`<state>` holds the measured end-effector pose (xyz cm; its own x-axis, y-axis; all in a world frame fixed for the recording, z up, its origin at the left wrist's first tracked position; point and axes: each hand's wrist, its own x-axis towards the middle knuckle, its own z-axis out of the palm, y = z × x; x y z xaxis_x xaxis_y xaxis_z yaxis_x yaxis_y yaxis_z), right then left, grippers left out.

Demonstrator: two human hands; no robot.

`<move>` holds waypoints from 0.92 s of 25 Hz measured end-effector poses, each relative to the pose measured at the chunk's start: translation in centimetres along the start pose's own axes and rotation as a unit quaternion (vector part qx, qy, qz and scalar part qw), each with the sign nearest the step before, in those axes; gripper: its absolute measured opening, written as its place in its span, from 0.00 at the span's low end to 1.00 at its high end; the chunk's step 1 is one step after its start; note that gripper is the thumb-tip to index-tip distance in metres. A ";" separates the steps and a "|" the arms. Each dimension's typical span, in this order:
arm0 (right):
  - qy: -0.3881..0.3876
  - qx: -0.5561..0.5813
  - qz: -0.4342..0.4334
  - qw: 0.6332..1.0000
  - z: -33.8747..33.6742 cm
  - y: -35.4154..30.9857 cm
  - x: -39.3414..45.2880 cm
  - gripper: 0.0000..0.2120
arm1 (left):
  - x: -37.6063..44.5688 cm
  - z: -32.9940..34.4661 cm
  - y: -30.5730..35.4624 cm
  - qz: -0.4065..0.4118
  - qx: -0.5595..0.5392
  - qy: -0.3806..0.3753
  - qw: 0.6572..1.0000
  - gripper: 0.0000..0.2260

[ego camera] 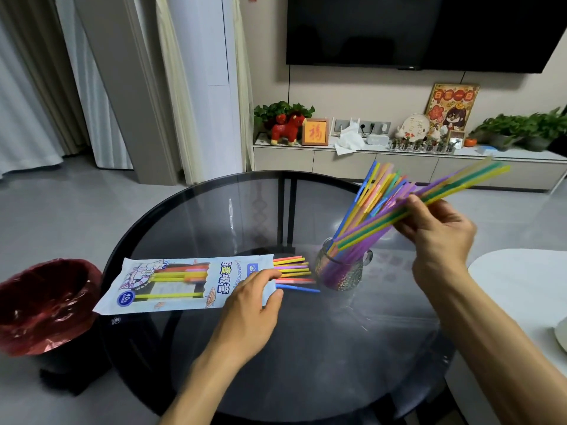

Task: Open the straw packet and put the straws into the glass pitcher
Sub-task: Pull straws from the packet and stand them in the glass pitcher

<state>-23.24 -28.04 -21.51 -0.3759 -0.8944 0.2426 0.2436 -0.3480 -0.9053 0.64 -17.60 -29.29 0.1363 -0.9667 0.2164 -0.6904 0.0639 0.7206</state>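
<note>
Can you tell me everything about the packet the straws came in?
The straw packet is a long, flat plastic bag, pale blue and white with cartoon drawings, printed writing and a round blue badge reading 40. It lies on its side on the dark glass table. Its right end is open, and colourful straws poke out towards the glass pitcher. More straws show through its clear window. The left hand rests on its open end.
</note>
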 end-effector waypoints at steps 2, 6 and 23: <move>0.021 -0.028 -0.020 0.999 -0.5 0.6 0.4 0.04 | -0.1 0.4 -0.2 -0.002 0.036 -0.011 0.999 0.13; -0.054 -0.096 0.002 0.994 0.2 2.6 -0.5 0.06 | -0.3 0.9 0.0 0.010 0.042 -0.028 0.999 0.13; -0.434 -0.570 -0.178 0.674 1.8 6.4 -8.1 0.10 | -0.7 0.1 -2.4 -0.071 0.308 -0.229 0.921 0.29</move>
<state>-17.05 -23.53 -28.63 0.5570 -0.8108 0.1800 -0.7555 -0.5847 -0.2955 2.09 -17.08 -31.25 0.0393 -0.9668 -0.2527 -0.9799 -0.0868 0.1797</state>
